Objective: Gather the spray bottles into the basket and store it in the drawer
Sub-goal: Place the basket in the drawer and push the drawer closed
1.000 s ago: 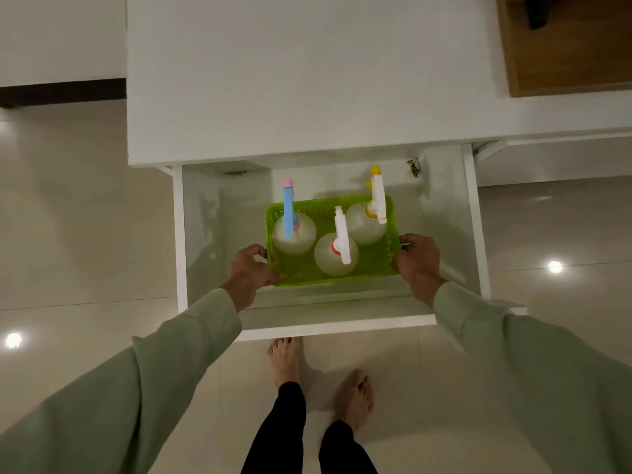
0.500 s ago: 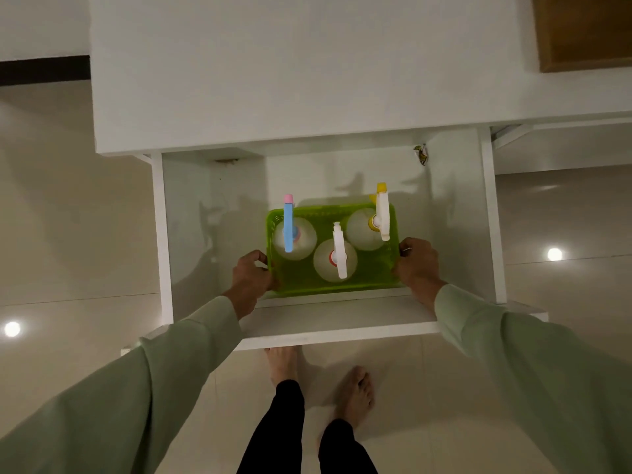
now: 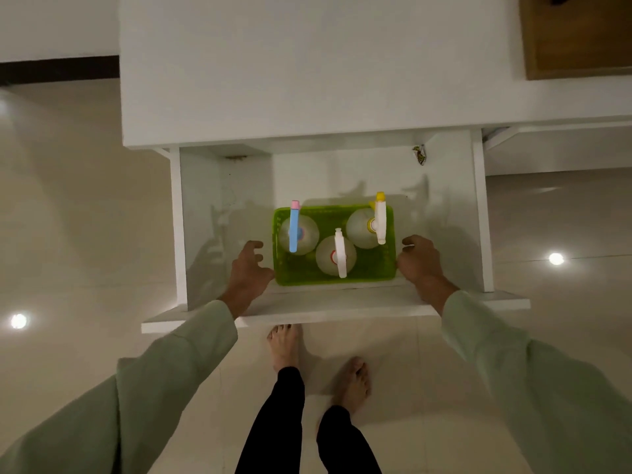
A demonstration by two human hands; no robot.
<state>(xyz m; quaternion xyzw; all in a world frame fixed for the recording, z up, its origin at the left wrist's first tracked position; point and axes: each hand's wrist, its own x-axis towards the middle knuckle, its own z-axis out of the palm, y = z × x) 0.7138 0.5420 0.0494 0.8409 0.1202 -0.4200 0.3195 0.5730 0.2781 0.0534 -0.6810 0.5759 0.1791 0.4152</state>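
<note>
A green basket (image 3: 371, 268) rests on the floor of the open white drawer (image 3: 480, 213), near its front. Three clear spray bottles stand in it: one with a blue and pink head (image 3: 294, 230) at left, one with a white head (image 3: 339, 254) in the middle, one with a white and yellow head (image 3: 379, 220) at right. My left hand (image 3: 248, 271) sits just left of the basket, fingers spread, off its rim. My right hand (image 3: 419, 261) is at the basket's right side, fingers loosely curled, holding nothing.
The drawer's front panel (image 3: 342, 307) juts toward me above my bare feet (image 3: 285, 347). A white countertop (image 3: 307, 63) overhangs the drawer's back. A brown wooden panel (image 3: 578, 35) lies at the top right. Glossy tiled floor surrounds the cabinet.
The basket went down onto the drawer floor. Both hands let go of its sides and drew slightly away, fingers now apart.
</note>
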